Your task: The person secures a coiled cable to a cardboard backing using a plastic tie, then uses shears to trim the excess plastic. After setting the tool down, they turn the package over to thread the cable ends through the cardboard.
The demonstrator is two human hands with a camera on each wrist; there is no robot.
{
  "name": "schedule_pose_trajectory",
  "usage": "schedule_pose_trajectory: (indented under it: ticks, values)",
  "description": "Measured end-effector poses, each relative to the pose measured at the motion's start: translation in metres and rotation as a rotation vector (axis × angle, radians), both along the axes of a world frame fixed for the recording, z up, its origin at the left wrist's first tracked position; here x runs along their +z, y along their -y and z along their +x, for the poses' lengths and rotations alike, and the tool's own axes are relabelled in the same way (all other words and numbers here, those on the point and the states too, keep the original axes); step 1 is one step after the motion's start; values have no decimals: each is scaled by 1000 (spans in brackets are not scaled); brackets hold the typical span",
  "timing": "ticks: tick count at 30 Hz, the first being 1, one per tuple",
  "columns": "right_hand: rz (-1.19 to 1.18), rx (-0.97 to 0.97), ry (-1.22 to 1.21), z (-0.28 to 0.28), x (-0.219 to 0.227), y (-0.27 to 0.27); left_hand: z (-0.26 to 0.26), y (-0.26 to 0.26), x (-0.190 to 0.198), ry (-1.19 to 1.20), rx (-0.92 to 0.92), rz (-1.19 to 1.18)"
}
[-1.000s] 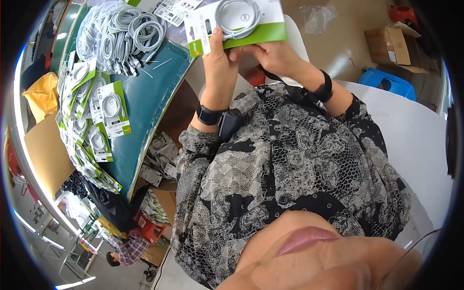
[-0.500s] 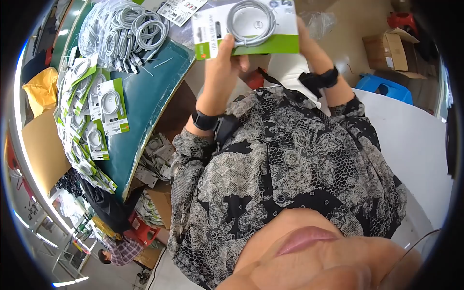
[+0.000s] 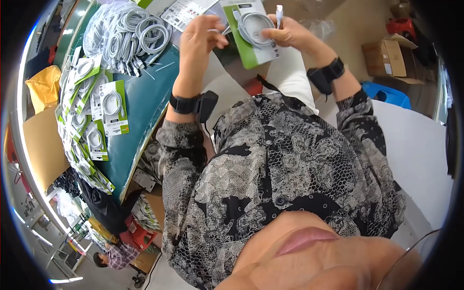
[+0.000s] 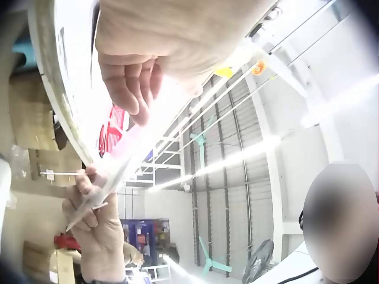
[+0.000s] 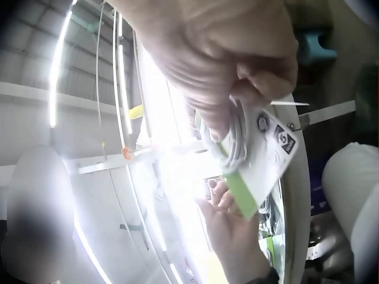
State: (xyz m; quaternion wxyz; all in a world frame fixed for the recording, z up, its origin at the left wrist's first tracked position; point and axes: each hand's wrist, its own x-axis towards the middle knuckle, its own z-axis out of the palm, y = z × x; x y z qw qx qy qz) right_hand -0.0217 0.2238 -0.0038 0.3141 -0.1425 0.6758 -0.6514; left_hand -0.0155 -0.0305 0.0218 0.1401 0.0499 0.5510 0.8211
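My right hand (image 3: 295, 36) grips a white-and-green card (image 3: 251, 55), with the thumb across a coiled white USB cable (image 3: 251, 24) fastened to it. One plug of the cable (image 3: 279, 14) points up beyond the fingers. In the right wrist view, the right hand (image 5: 237, 59) pinches the card (image 5: 266, 157) near the coil. Off the card's left side, my left hand (image 3: 195, 43) is raised with fingers loosely bent and nothing gripped in them. The left wrist view shows that left hand (image 4: 160, 53) above, and the card nearly edge-on.
On the green table (image 3: 140, 106) at left lie a heap of carded cables (image 3: 79, 116), a bagged bundle of loose grey cables (image 3: 128, 36) and printed cards (image 3: 186, 12). A cardboard box (image 3: 394, 58) and a blue stool (image 3: 386, 94) stand at right. Another person (image 3: 118, 256) is far behind.
The card has turned from landscape to nearly upright and shifted right. My left hand has let go and drawn away to the left. The right hand has come onto the coil.
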Motion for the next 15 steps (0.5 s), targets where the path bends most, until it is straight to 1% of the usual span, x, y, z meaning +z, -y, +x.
schedule_pose_trajectory:
  ticks: [3,4,5,6,7,8,10,11,12,13,14,15]
  values:
    - [-250,-396,29,14,-10,15,11,15,-11,-104,274,-111]
    - [-247,-396,19,17,-9,21,20,14,-26,-112,274,-105]
    - [-314,-484,-1,20,-9,29,30,14,-45,-77,142,-163]
    - [-385,-572,-19,23,-8,39,35,11,-54,-41,11,-224]
    - [-456,-657,-31,26,-6,48,39,-5,-54,-43,15,-229]
    - [-461,-652,-28,30,-4,58,47,-29,-55,-40,119,-54]
    - [-291,-635,-82,43,-1,76,54,-42,-56,-28,231,115]
    - [-205,-624,-110,46,-1,81,49,-44,-56,-24,211,166]
    - [-205,-617,-102,46,0,80,43,-45,-54,-20,191,218]
    - [-134,-551,-72,45,2,74,41,-45,-51,-16,169,270]
    - [-64,-487,-44,42,4,67,41,-45,-46,-14,170,267]
    - [5,-428,-15,41,5,60,42,-45,-36,30,198,277]
